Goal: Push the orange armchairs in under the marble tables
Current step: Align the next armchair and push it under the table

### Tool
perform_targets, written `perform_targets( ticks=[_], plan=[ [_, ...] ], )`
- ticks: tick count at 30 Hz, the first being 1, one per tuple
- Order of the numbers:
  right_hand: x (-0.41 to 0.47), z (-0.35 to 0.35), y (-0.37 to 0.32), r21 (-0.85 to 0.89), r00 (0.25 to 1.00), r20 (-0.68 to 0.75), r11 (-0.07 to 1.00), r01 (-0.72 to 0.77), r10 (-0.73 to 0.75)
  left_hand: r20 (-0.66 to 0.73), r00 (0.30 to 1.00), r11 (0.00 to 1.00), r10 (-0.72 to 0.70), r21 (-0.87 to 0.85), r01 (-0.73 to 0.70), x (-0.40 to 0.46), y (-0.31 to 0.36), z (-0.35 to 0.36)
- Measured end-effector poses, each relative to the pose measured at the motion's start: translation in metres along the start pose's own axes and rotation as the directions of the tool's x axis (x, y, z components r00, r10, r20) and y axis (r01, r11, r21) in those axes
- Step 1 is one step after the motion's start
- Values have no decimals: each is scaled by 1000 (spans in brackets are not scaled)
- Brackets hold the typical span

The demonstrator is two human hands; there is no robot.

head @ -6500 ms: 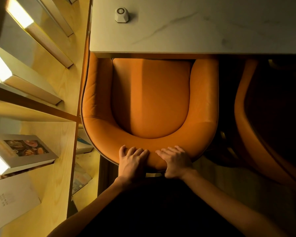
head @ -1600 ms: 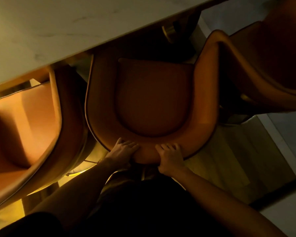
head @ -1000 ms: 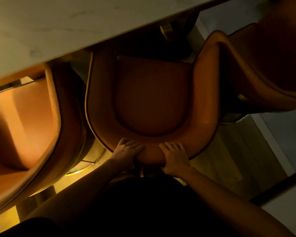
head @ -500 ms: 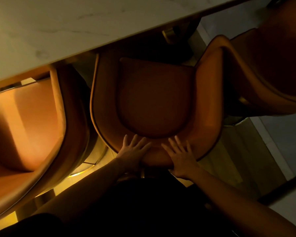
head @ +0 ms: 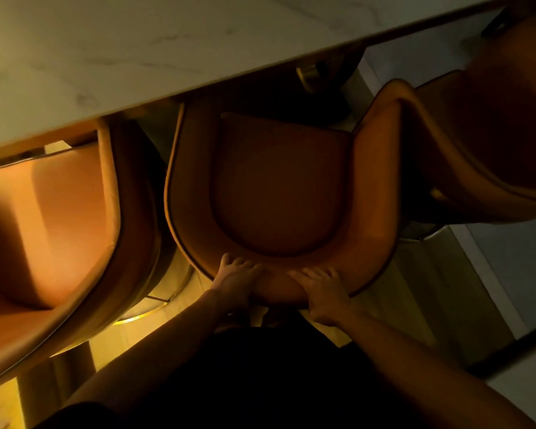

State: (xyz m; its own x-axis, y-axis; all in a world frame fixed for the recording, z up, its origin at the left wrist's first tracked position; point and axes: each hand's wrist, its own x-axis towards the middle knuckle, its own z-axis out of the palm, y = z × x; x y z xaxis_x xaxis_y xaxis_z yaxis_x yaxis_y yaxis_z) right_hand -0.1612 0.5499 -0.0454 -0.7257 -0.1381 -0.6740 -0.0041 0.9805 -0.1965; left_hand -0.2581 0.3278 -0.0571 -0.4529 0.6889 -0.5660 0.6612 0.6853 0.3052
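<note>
Left hand (head: 234,281) and right hand (head: 325,292) side by side on curved top of backrest of middle orange armchair (head: 270,196), fingers curled over padded rim, gripping it. Armchair front edge tucked just under edge of marble surface (head: 136,48). Left armchair (head: 53,218) just beside it, front under same surface. Right armchair (head: 477,144) angled, touching middle armchair's arm.

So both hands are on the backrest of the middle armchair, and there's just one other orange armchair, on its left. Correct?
Not quite. The head view shows both the left hand and right hand on the middle armchair backrest, but two other orange armchairs flank it: one on its left and one on its right.
</note>
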Motion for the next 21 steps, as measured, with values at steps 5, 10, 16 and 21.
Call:
perform_targets(
  ticks=[5,10,16,21],
  plan=[
    [-2,3,1,3,999,-37,1000,13,-13,51,998,999,-23,-43,26,-1,2,-6],
    [-6,4,2,22,1000,-25,1000,19,-19,38,999,995,-21,-93,25,-3,5,-2],
    [-11,7,3,2,1000,-8,1000,24,-24,23,999,998,-31,-60,32,-7,12,5],
    [-11,9,4,13,999,-16,999,32,-32,31,999,998,-44,-53,46,-10,15,4]
  ],
)
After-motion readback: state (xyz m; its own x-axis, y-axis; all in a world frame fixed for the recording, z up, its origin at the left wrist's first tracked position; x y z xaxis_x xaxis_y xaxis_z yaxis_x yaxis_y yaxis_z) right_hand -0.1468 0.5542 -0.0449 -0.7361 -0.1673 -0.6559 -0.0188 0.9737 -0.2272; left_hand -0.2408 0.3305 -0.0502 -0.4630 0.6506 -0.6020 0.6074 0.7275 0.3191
